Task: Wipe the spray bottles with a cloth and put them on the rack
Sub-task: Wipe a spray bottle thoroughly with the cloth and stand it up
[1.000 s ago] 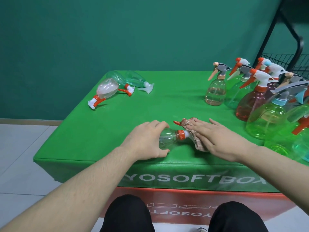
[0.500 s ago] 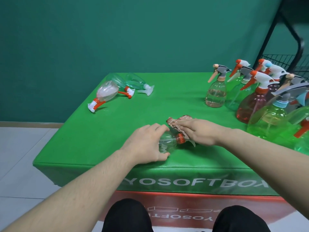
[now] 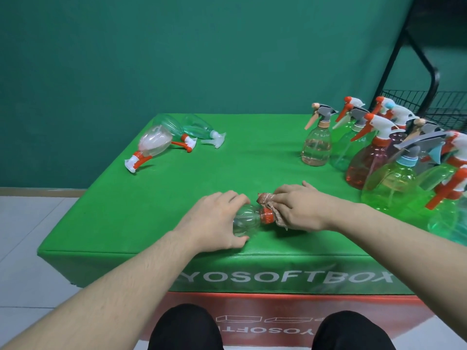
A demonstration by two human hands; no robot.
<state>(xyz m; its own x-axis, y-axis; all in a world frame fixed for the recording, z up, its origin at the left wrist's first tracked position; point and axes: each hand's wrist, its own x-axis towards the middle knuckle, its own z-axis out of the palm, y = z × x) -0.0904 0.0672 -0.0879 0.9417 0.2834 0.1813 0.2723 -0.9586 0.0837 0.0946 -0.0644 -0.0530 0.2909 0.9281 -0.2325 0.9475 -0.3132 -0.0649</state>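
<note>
Head view: L hand (image 3: 217,221) curled round clear plastic spray bottle w/ orange collar (image 3: 249,221) lying at near edge of green padded table (image 3: 252,157), R hand (image 3: 300,210) pinching brownish cloth (image 3: 271,207) on its nozzle; wiping underway, black wire rack (image 3: 424,102) apparently holds no bottles yet, approx. a dozen other bottles still on table.

bottle (image 3: 246,221) sprayer: under cloth (image 3: 269,202) | rack (image 3: 429,102): cut off right

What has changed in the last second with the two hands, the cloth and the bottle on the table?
The right hand, flat on the cloth a second ago, has curled round it and bunched it over the spray head of the clear bottle. The left hand still holds the bottle lying on the green table. The other bottles have not moved.
</note>
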